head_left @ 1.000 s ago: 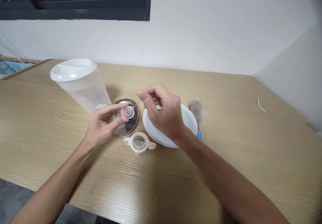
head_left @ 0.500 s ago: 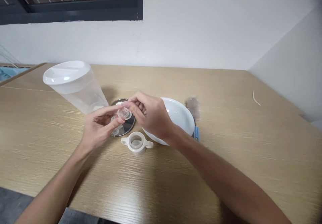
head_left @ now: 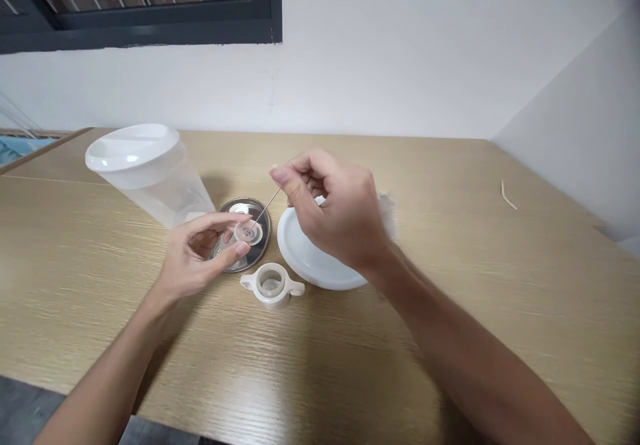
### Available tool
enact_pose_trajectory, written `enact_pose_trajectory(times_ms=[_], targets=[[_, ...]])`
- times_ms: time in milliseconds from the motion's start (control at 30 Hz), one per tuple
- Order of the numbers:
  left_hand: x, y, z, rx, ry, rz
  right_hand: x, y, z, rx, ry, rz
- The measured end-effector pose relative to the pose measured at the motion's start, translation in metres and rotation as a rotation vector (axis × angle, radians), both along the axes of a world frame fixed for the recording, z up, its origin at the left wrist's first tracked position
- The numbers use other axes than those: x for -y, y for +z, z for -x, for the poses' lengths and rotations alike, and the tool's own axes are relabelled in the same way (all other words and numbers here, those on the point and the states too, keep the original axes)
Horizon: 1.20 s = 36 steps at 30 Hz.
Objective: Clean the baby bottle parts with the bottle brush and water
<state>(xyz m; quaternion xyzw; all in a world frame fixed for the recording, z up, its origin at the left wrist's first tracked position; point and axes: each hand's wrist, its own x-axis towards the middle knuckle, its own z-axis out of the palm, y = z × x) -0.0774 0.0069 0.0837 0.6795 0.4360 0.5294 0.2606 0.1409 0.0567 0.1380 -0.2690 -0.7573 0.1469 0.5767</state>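
Left hand [head_left: 195,256], half open, pinching a cap [head_left: 249,233]; right hand [head_left: 341,206] curled tight on a stick [head_left: 266,206], and I see a plate [head_left: 317,262] below that one.

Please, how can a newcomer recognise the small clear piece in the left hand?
On the wooden table, a round metal plate lies right of the tall white-lidded container. Seen over that plate, the left hand holds the small clear piece. Unlike the larger two-handled ring, it is see-through, with a thin rod from the right hand pointing at it.
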Motion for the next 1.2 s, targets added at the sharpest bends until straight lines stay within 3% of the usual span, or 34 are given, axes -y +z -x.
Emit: enact_pose_trajectory(times_ms=[267, 700, 1000, 1200], targets=[[-0.001, -0.006, 0.007, -0.059, -0.034, -0.077, -0.002, 0.007, -0.010, -0.016, -0.013, 0.059], [0.000, -0.006, 0.011, -0.087, 0.027, -0.144, -0.002, 0.016, -0.017, -0.057, -0.052, -0.036], [-0.010, -0.019, 0.019, -0.138, 0.085, -0.141, -0.005, 0.033, -0.035, -0.197, -0.176, -0.137], [-0.010, -0.019, 0.018, -0.098, 0.089, -0.205, 0.002, 0.032, -0.031, -0.215, -0.187, -0.136]])
